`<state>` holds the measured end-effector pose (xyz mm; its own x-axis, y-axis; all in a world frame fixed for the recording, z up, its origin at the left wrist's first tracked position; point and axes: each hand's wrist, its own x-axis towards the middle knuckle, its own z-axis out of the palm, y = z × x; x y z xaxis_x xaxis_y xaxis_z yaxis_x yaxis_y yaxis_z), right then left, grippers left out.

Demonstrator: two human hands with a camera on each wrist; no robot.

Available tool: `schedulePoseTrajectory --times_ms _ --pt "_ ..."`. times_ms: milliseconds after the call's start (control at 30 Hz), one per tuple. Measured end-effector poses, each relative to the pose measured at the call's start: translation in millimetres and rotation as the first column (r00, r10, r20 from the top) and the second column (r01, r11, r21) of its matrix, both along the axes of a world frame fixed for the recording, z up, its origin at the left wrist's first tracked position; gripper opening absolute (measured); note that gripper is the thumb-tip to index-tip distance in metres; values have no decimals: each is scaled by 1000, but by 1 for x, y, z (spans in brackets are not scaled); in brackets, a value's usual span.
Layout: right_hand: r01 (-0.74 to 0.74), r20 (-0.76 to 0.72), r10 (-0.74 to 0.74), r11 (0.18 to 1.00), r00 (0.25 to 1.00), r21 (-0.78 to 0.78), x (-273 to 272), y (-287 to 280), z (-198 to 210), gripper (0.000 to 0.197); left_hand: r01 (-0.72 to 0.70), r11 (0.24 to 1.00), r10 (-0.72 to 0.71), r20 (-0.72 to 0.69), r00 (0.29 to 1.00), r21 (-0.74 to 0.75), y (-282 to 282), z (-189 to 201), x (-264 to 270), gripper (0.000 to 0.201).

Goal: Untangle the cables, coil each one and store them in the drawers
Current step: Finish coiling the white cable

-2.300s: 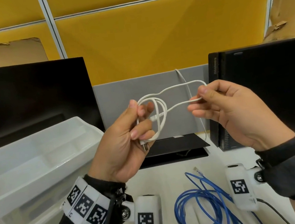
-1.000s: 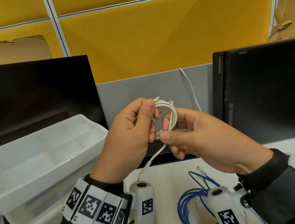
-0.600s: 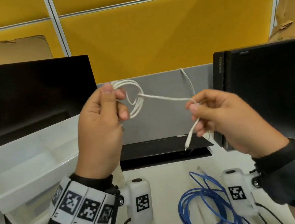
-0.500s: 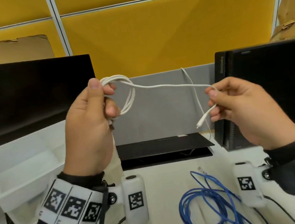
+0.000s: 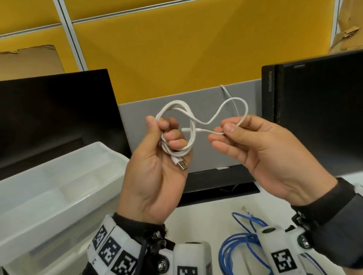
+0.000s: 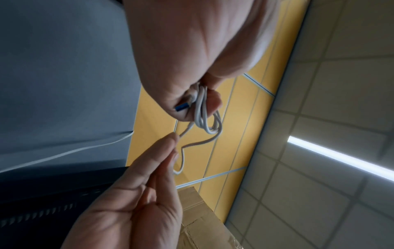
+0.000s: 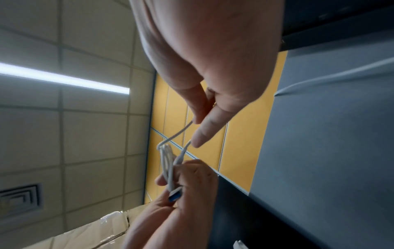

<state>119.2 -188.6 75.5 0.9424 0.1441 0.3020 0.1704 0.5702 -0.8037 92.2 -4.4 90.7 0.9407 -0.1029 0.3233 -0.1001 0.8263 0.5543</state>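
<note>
My left hand [image 5: 164, 137] grips a small coil of the white USB cable [image 5: 189, 122] at chest height, its metal plug [image 5: 182, 165] poking out below the fingers. My right hand [image 5: 228, 130] pinches the cable's free end between thumb and forefinger, a short loop [image 5: 241, 105] arching above it. The plug end points left into the coil. In the left wrist view the coil [image 6: 204, 116] and blue-tipped plug [image 6: 182, 107] sit in my curled fingers. The right wrist view shows the same coil [image 7: 167, 161]. A blue network cable [image 5: 242, 259] lies loosely coiled on the desk below.
A translucent white drawer unit [image 5: 45, 203] with its top drawer pulled out stands at the left. A black monitor [image 5: 33, 120] rises behind it. A black computer case [image 5: 331, 114] stands at the right. Yellow partition panels [image 5: 186, 43] close the back.
My hands came back together and lower. The cable stretch that was pulled taut between them has slackened into a loop, and the right hand brought the free end up to the coil.
</note>
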Motion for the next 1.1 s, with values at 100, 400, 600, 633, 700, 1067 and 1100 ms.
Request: schedulePoseTrajectory --times_ms 100,400,600,633,700,1067,1100 --pt "-72 -12 73 996 997 45 -5 5 1 16 35 999 -37 -42 998 -39 -5 -5 2 30" --pt "36 77 -3 906 997 -423 -8 7 -6 15 -189 957 177 75 981 221 -15 -11 3 33" --pt "262 283 -68 623 957 -737 -13 2 0 21 -492 726 425 250 870 480 -9 -12 1 38" --pt "359 343 -150 616 927 -701 -13 0 1 27 -555 639 465 308 830 533 -8 -13 1 39" --pt "538 483 -272 606 832 -586 -16 -3 6 32 -620 486 470 414 780 616 -7 -14 1 40" --pt "477 602 -20 630 798 -612 -32 7 9 6 -307 442 145 271 952 843 -7 -12 -11 42" --pt "462 593 -36 665 805 -586 -32 4 12 7 -291 447 133 259 957 846 -8 -11 -11 42"
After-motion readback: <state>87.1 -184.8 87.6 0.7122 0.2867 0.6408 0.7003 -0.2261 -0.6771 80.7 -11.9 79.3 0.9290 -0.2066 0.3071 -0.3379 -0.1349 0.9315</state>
